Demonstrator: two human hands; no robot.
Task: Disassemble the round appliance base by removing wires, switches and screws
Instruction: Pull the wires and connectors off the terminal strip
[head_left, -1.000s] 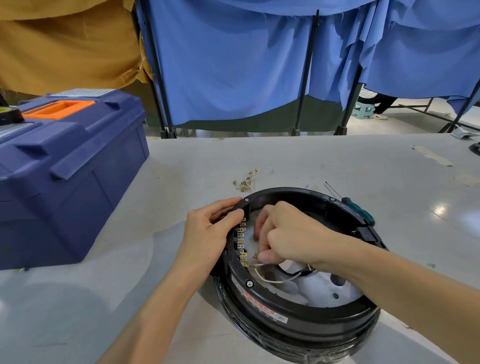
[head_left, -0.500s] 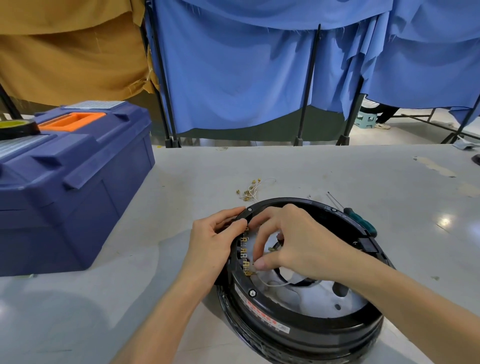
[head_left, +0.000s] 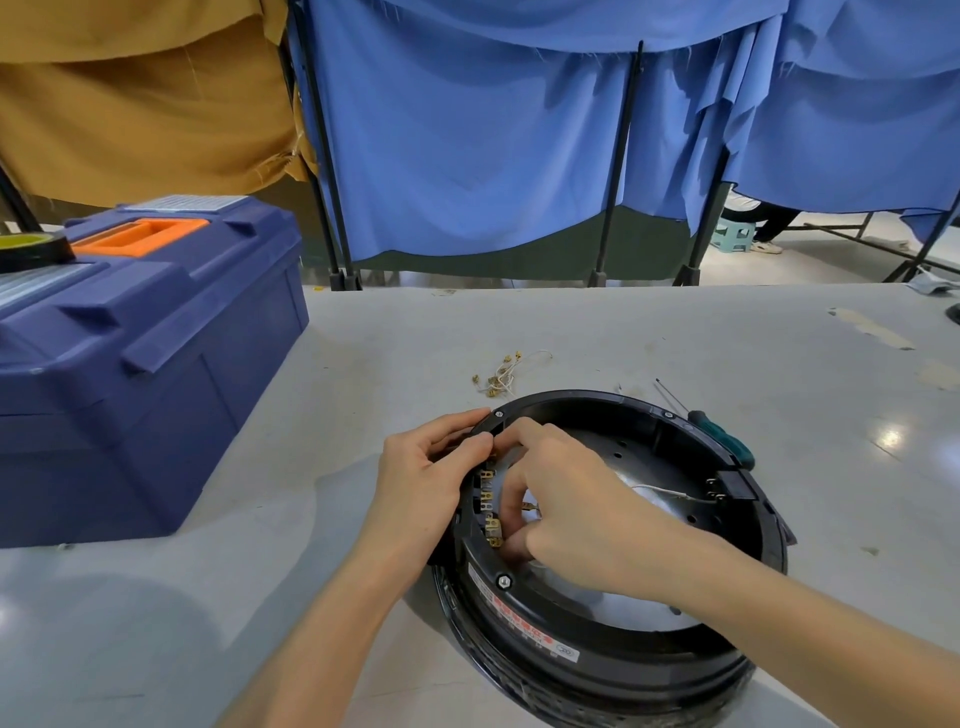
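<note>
Your right hand (head_left: 571, 499) has dropped lower along the terminals (head_left: 487, 501), fingers (head_left: 514, 545) pinching a connector (head_left: 528, 506). Your left hand (head_left: 421, 483) grips the base (head_left: 623, 670) rim, steadying it.

The left hand (head_left: 426, 483) grips the black round base's (head_left: 623, 660) near-left rim while the right hand (head_left: 571, 509) reaches inside, pinching at the brass terminals (head_left: 488, 499). A green-handled screwdriver (head_left: 722, 434) lies just behind it.

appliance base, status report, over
Left grip holds the round base by its rim. Right grip inside, pinching a brass connector at the terminal row. Rim screw in, white wire attached at right. Nothing in the way.
</note>
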